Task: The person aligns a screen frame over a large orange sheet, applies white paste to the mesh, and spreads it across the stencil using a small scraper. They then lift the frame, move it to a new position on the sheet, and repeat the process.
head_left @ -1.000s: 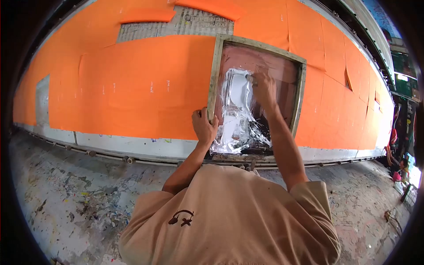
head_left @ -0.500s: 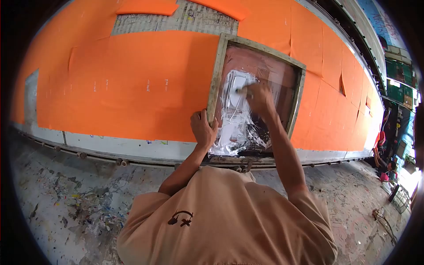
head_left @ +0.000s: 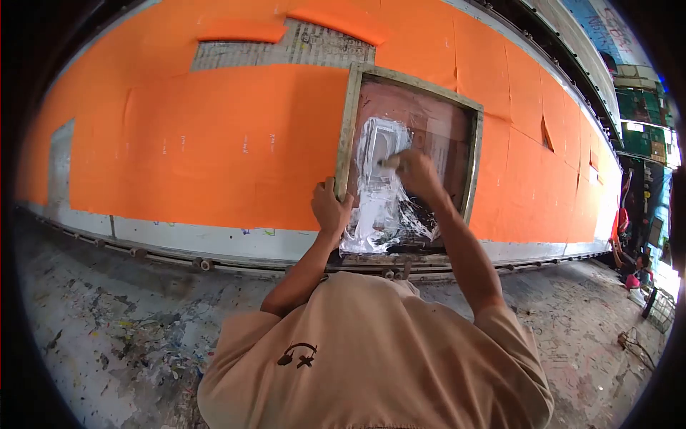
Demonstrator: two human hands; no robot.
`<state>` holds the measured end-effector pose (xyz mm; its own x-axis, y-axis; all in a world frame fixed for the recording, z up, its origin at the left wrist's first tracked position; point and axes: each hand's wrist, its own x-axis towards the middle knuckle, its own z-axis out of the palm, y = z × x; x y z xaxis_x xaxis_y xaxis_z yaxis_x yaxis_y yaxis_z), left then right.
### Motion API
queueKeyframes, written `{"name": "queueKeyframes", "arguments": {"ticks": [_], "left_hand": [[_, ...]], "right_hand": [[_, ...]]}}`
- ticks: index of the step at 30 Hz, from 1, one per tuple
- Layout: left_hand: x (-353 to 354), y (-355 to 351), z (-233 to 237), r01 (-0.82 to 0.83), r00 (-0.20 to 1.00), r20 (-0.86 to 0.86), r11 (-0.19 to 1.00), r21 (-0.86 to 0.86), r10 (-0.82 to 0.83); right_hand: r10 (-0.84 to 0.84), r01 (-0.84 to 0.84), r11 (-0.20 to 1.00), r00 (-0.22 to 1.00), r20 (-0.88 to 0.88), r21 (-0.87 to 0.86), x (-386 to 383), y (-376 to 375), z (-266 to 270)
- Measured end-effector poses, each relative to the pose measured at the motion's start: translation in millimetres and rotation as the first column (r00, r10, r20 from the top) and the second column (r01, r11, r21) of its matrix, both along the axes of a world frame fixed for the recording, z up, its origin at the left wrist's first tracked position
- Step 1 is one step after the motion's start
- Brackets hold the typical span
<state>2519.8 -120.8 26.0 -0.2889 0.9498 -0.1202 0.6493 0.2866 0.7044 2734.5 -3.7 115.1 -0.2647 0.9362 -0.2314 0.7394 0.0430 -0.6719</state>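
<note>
A framed screen [head_left: 348,121] lies on orange sheets [head_left: 214,143] near the table's front edge. White paint [head_left: 375,207] is smeared over the left part of its mesh, with dark smears near the bottom. My left hand [head_left: 332,206] grips the frame's left side near the lower corner. My right hand [head_left: 420,175] is closed round a small tool [head_left: 389,163] over the white paint. The tool is blurred and mostly hidden by my fingers.
Folded orange pieces [head_left: 339,21] and a bare printed patch [head_left: 307,46] are at the back. A metal rail [head_left: 164,257] runs along the table's front edge. The floor [head_left: 128,322] is paint-stained. At the far right a person [head_left: 632,268] is low down beside a wire basket [head_left: 661,311].
My right hand has moved a little down and toward me over the screen, with the tool. My left hand stays on the frame. The camera view has shifted slightly.
</note>
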Motion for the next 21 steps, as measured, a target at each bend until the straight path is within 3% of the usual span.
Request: {"name": "queueKeyframes", "arguments": {"ticks": [2, 4, 5, 6, 7, 10, 12, 13, 14, 15, 16, 17, 18, 19, 21], "left_hand": [[0, 3, 14, -0.012, 0.999, 0.037, 1.000, 0.019, 0.012], [0, 12, 53, -0.039, 0.940, 0.317, 0.963, -0.266, 0.125], [4, 13, 51, -0.045, 0.944, 0.307, 0.968, -0.246, 0.122], [7, 12, 43, -0.092, 0.968, 0.226, 0.993, -0.069, 0.105], [11, 10, 36, -0.118, 0.985, 0.141, 0.987, 0.109, 0.102], [6, 11, 27, -0.058, 0.980, 0.192, 0.997, 0.059, 0.046], [3, 11, 18, -0.004, 0.983, 0.180, 0.989, 0.151, -0.023], [5, 12, 23, -0.011, 0.983, 0.185, 0.997, 0.074, -0.003], [12, 12, 26, -0.021, 0.982, 0.188, 1.000, -0.005, 0.022], [23, 12, 25, -0.063, 0.967, 0.250, 0.998, 0.012, 0.057], [44, 15, 19, -0.060, 0.968, 0.243, 0.998, 0.019, 0.054], [75, 20, 11, -0.077, 0.959, 0.278, 0.991, 0.111, 0.043], [107, 25, 3, -0.101, 0.950, 0.312, 0.974, 0.201, 0.034], [126, 28, 0, -0.072, 0.958, 0.286, 0.988, 0.137, 0.030], [193, 36, -16, -0.060, 0.974, 0.221, 0.997, 0.056, 0.046]], "right_hand": [[0.030, -0.031, 0.997, 0.999, 0.020, 0.068, -18, 28, 10], [-0.172, 0.100, 0.911, 0.974, 0.149, 0.401, -29, 21, -16], [-0.194, 0.022, 0.821, 0.950, 0.243, 0.571, -29, -5, -38], [-0.187, 0.026, 0.790, 0.962, 0.200, 0.613, -34, -34, -40], [-0.138, -0.022, 0.814, 0.963, 0.230, 0.581, -34, -62, -34], [-0.058, -0.031, 0.907, 0.978, 0.198, 0.419, 3, -129, -8], [-0.264, 0.177, 0.899, 0.949, 0.173, 0.402, 56, -153, -1], [-0.469, 0.378, 0.825, 0.872, 0.138, 0.420, 91, -165, -19], [-0.544, 0.622, 0.738, 0.778, -0.313, 0.263, 134, -167, -31], [-0.734, 0.772, 0.632, 0.569, -0.371, -0.068, 182, -182, -62], [-0.791, 0.800, 0.511, 0.294, -0.536, -0.315, 223, -188, -67], [-0.822, 0.745, 0.480, 0.198, -0.534, -0.463, 280, -190, -90], [-0.795, 0.766, 0.516, 0.261, -0.548, -0.383, 312, -185, -84], [-0.845, 0.845, 0.436, 0.264, -0.465, -0.311, 333, -173, -83], [-0.800, 0.816, 0.504, 0.318, -0.509, -0.283, 405, -157, -81]]}}
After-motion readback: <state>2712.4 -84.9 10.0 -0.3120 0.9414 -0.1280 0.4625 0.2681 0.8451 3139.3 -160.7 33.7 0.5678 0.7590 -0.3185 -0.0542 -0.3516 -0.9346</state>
